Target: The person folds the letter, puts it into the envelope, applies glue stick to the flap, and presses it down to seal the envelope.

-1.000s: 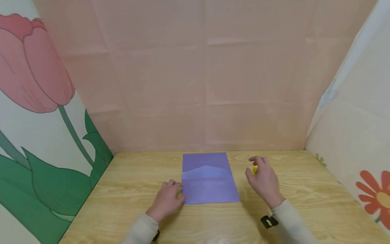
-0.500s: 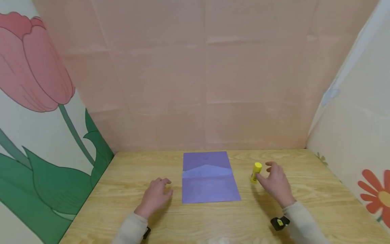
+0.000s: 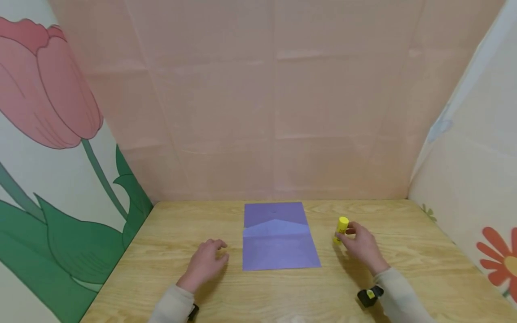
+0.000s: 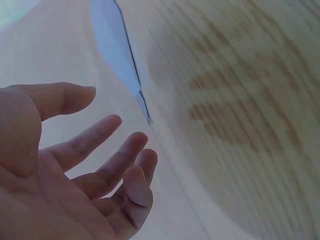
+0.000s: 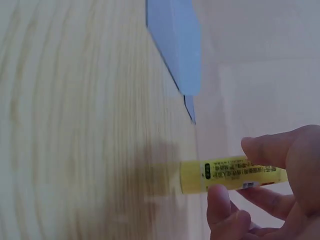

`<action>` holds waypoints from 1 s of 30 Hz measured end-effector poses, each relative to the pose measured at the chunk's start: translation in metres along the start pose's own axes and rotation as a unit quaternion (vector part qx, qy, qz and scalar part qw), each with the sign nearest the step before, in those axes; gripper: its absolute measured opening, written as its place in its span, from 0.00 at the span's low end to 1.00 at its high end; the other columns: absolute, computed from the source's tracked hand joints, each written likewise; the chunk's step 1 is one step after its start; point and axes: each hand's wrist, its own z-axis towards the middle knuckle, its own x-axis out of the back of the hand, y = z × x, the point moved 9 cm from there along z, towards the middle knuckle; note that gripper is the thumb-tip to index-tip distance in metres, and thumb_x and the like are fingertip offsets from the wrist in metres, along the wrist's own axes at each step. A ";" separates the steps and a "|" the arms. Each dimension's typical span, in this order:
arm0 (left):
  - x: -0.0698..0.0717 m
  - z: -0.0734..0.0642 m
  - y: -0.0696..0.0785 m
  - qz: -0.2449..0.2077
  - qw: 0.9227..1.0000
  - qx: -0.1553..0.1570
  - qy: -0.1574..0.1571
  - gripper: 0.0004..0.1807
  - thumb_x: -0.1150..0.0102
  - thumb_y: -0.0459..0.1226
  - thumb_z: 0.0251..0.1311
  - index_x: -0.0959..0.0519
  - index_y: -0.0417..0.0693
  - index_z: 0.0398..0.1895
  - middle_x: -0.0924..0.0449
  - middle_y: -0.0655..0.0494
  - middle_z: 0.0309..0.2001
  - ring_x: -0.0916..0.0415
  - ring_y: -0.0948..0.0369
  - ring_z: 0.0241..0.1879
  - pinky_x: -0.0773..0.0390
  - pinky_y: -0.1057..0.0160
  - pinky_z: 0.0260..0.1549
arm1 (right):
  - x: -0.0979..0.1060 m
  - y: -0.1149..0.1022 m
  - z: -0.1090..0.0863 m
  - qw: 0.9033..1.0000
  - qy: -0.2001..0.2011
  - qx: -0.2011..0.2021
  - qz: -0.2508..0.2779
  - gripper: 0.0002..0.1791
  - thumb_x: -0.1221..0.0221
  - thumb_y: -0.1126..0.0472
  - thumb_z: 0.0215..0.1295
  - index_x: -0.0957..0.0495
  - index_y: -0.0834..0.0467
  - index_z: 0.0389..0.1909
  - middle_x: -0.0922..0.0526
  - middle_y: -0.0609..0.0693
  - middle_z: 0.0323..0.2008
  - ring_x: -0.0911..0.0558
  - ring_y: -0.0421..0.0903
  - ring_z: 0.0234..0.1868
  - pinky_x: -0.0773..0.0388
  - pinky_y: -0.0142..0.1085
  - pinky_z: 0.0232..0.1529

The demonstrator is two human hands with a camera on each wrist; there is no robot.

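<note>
A yellow glue stick (image 3: pixel 342 225) with dark print stands upright on the table, right of the purple paper. My right hand (image 3: pixel 364 247) has it between thumb and fingers. In the right wrist view the thumb lies along one side of the glue stick (image 5: pixel 225 175) and the fingertips meet the other. A purple folded paper (image 3: pixel 280 252), shaped like an envelope, lies in the middle, its lighter lower part rising to a low peak over a darker upper part. To its left, my left hand (image 3: pixel 205 262) hovers with loosely bent fingers, holding nothing.
The wooden table (image 3: pixel 278 296) reaches back to a creased pinkish cloth wall (image 3: pixel 270 112). Side walls carry a large tulip picture (image 3: pixel 60 89) on the left and a red flower (image 3: pixel 501 260) on the right. A black device (image 3: pixel 369 296) sits on my right wrist.
My left hand has drawn left, away from the paper's edge. The right hand has shifted right around the upright glue stick, its fingers opening, then closing on it again. The paper stays put.
</note>
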 end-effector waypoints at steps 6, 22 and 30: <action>0.000 0.000 0.005 -0.020 1.000 -0.013 -0.004 0.14 0.34 0.37 0.59 0.18 0.41 0.47 0.18 0.44 0.45 0.22 0.47 0.46 0.22 0.44 0.46 | -0.006 0.002 0.000 1.000 -0.006 -0.006 0.026 0.27 0.40 0.50 0.71 0.27 0.70 0.55 0.24 0.75 0.54 0.17 0.47 0.33 0.22 0.36 0.29; -0.008 0.005 0.041 -0.098 0.992 -0.067 -0.050 0.17 0.39 0.39 0.65 0.20 0.41 0.54 0.17 0.46 0.44 0.20 0.55 0.37 0.21 0.56 0.38 | -0.016 -0.075 -0.015 0.995 0.014 0.101 0.005 0.14 0.31 0.53 0.61 0.20 0.60 0.34 0.16 0.50 0.31 0.22 0.41 0.26 0.25 0.33 0.25; -0.016 0.010 0.070 -0.208 0.969 -0.101 -0.082 0.18 0.42 0.42 0.71 0.21 0.42 0.57 0.17 0.52 0.44 0.23 0.59 0.39 0.23 0.64 0.39 | -0.033 -0.122 -0.031 0.989 -0.002 0.148 0.029 0.13 0.29 0.50 0.59 0.18 0.56 0.33 0.20 0.43 0.26 0.27 0.39 0.24 0.29 0.31 0.26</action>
